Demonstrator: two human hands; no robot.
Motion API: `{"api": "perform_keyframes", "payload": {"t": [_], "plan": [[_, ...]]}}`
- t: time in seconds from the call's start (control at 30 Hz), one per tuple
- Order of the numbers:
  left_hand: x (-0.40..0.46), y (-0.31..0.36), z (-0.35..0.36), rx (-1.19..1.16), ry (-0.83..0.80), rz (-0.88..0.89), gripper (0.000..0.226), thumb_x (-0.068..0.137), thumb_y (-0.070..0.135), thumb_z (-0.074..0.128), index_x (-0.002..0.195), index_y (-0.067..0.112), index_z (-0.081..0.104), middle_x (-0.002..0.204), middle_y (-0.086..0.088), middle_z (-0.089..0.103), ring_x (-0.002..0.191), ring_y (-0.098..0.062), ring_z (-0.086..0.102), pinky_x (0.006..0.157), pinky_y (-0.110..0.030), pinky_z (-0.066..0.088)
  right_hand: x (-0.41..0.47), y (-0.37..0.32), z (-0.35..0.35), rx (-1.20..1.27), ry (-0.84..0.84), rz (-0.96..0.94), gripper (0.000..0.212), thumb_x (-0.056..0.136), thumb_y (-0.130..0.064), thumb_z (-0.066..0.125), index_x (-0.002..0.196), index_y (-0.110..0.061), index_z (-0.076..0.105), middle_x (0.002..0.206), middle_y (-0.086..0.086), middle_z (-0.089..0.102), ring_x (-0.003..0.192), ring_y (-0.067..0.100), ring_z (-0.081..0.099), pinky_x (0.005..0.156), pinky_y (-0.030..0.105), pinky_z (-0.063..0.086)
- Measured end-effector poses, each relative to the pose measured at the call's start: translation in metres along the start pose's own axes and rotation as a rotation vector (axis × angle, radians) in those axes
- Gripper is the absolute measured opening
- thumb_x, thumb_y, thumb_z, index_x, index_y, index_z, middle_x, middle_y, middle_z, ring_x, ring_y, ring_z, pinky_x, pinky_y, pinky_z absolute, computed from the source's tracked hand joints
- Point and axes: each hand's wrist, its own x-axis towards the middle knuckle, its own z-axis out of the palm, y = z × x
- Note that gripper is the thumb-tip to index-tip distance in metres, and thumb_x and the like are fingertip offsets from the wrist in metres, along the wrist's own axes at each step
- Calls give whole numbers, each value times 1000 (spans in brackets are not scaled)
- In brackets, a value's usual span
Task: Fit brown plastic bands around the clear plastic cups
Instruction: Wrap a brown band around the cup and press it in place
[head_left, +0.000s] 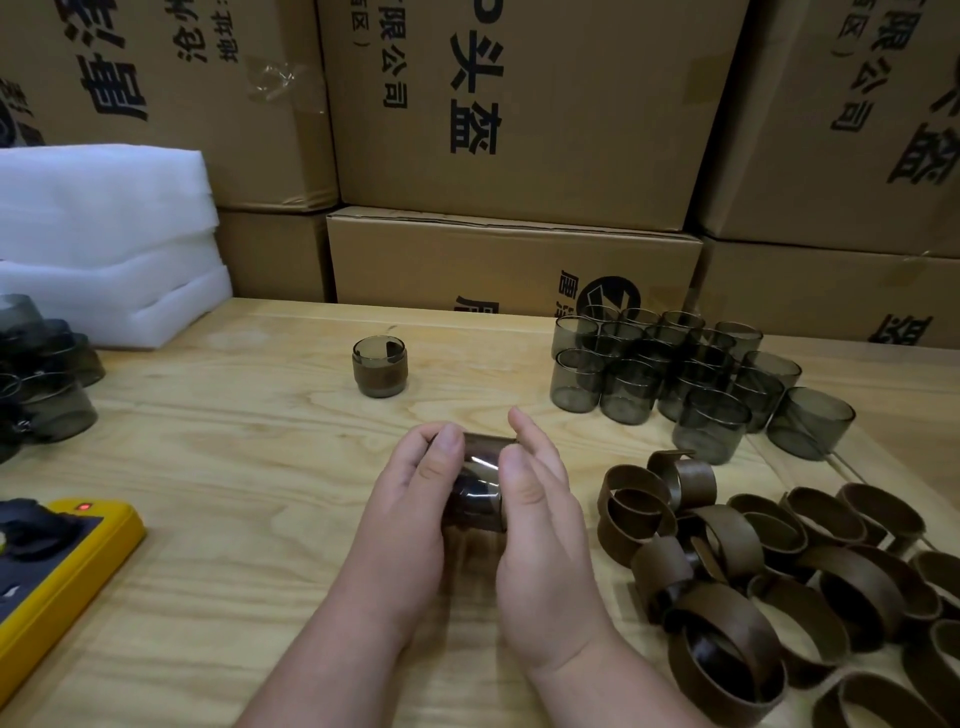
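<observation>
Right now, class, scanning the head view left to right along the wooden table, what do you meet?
Yellow device with a red light → smoky clear plastic cup wearing a brown band → left hand → right hand → pile of loose brown plastic bands.

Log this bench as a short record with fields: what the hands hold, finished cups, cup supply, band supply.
in hands: cup lying on its side between left hand and right hand, band going on
finished: one banded cup standing mid-table
cup supply: bare cups clustered at right rear
band supply: brown bands heaped at right front
surface: wooden table
</observation>
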Motion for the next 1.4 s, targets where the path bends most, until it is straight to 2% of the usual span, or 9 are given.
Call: {"api": "perform_keyframes", "payload": {"t": [0.17,0.23,0.33,0.43,0.7,0.9,1.03,1.2,1.4], "plan": [[-1,5,0,2,41,0,68,83,68,53,106,5,64,102,-28,69,90,-46,63,86,-58,52,7,6,-4,58,121,43,54,69,-69,63,105,-29,55,132,3,62,98,20,66,87,43,56],[-4,7,2,34,2,0,73,83,66,53,107,-2,61,106,-34,64,101,-52,62,92,-64,49,7,5,-4,55,98,27,63,71,-69,63,117,-28,52,116,-3,68,91,10,68,79,31,56],[-4,2,3,89,-79,-2,54,77,64,57,93,13,66,87,-7,74,85,-24,70,79,-36,58,5,5,-5,-4,78,-59,57,78,-66,57,119,-27,53,103,-27,70,90,-6,67,76,14,52],[-6,6,5,65,-152,-42,29,74,63,60,71,34,65,71,13,64,67,-2,59,62,-16,49,4,6,-4,4,94,-64,45,82,-64,56,98,-23,65,92,-5,74,85,11,69,73,28,56],[-10,13,4,-64,-273,-48,53,73,50,64,81,-1,51,68,-6,53,60,-11,49,54,-19,43,5,7,-7,67,232,2,48,75,-53,57,73,-6,60,71,23,60,71,27,58,71,55,51],[-8,9,1,-82,-253,-90,66,79,50,61,95,-14,56,97,-13,78,85,-26,69,70,-27,56,11,11,-10,37,358,41,45,87,-50,46,63,-15,65,63,4,66,65,13,62,63,23,49],[-2,4,2,-150,48,-100,50,87,61,52,88,19,80,79,-12,74,68,-20,69,60,-27,55,12,10,-9,54,376,128,34,89,-44,43,73,-27,67,72,1,68,64,15,61,59,32,46],[4,2,-3,-171,184,-78,61,65,62,73,111,26,55,95,-4,74,74,-18,62,66,-31,48,8,10,-5,-147,361,36,13,92,-33,54,98,-39,64,105,-12,65,78,6,60,73,21,47],[3,-2,-3,-61,223,-37,74,54,46,86,116,46,46,107,4,78,95,-18,76,88,-38,54,11,13,-9,-334,342,208,70,97,-26,56,158,-39,23,162,-25,10,127,-2,47,95,20,46]]}}
